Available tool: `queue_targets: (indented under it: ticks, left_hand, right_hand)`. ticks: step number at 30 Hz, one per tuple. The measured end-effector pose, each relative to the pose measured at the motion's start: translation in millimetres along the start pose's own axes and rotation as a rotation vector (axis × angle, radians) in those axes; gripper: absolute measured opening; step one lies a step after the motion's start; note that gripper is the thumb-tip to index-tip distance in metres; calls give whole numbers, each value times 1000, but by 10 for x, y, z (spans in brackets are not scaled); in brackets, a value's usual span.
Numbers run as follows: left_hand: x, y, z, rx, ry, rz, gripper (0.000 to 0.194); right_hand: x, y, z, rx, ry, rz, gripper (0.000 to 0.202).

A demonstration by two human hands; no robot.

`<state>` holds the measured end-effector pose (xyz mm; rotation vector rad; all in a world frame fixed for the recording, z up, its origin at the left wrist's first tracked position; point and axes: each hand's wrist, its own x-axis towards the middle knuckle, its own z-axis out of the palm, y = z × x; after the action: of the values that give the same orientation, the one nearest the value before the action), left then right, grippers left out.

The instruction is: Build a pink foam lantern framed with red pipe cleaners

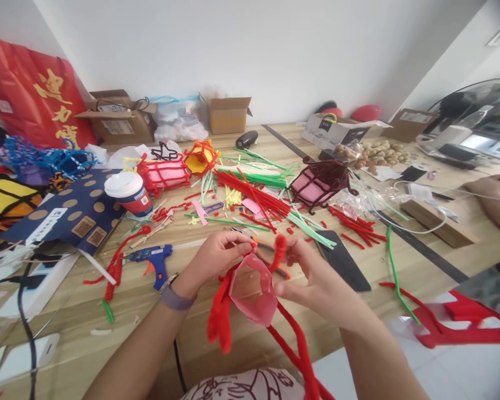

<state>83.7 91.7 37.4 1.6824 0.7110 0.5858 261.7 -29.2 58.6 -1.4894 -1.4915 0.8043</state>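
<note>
In front of me hangs a half-built lantern of red pipe cleaners with a pink paper lining (258, 311), its opening facing up toward me. My left hand (223, 255) pinches its far left rim between thumb and fingertips. Around the right side curls my right hand (312, 275), thumb against the rim beside an upright red pipe-cleaner end (279, 250). Loose red strands (220, 322) dangle on the left, and longer ones (302, 355) trail down toward my lap. Behind the lantern, orange-handled pliers (281, 272) are partly hidden.
A blue glue gun (154, 258) lies left, near a lidded paper cup (129, 194). Red pipe cleaners (258, 191) are heaped mid-table among scraps. A dark brown lantern (319, 186) and a pink-red lantern (164, 171) stand farther back. Another person's hand (498, 194) rests at right.
</note>
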Motion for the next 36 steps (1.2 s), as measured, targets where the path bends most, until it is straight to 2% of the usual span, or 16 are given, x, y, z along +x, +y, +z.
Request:
queue_targets:
  ticks: [5,9,15,22,24,26,28,29,30,31,32,33,34,35,36]
  left_hand:
    - [-19,22,-12,-4,-32,61,16]
    - [-72,59,-68,25,-63,68,19]
    - [-95,143,-130,132,-134,29,26]
    - [-42,351,-95,299,-107,-43,19]
    - [-37,394,-86,406,-98,-34,20]
    - [-41,418,-81,528,-56,-14,22]
    - [-53,426,-77,594,-4,-7,21]
    - [-61,426,-76,600,12,-12,21]
    - [-69,424,-76,597,23,-19,20]
    - [-76,421,-79,591,27,-28,19]
    - [-81,419,-83,586,24,-37,19]
    - [-84,417,-90,585,19,-47,19]
    - [-85,418,-97,588,18,-53,18]
    - [-84,420,-106,592,16,-58,18]
    - [-83,426,-114,597,18,-65,18]
  right_hand:
    - [96,-78,176,-169,-1,43,20]
    - [213,-10,214,-148,-5,5,14]
    - [241,82,242,-97,22,-6,14]
    - [295,6,290,-128,54,-6,9]
    - [300,-31,279,-90,8,12,8]
    - [275,-16,226,26,-77,14,13]
    - [208,89,115,105,-60,20,25]
    - [158,181,38,80,20,48,33]
    - [99,296,-49,-50,192,119,36]
    - [36,431,-143,-260,384,207,40]
    - [-28,576,-238,-491,516,324,49]
    - [-89,724,-329,-693,587,478,60]
    - [-144,867,-413,-820,587,655,70]
    - [-189,995,-488,-876,530,798,75]
    - [-224,1104,-551,-895,465,875,77]
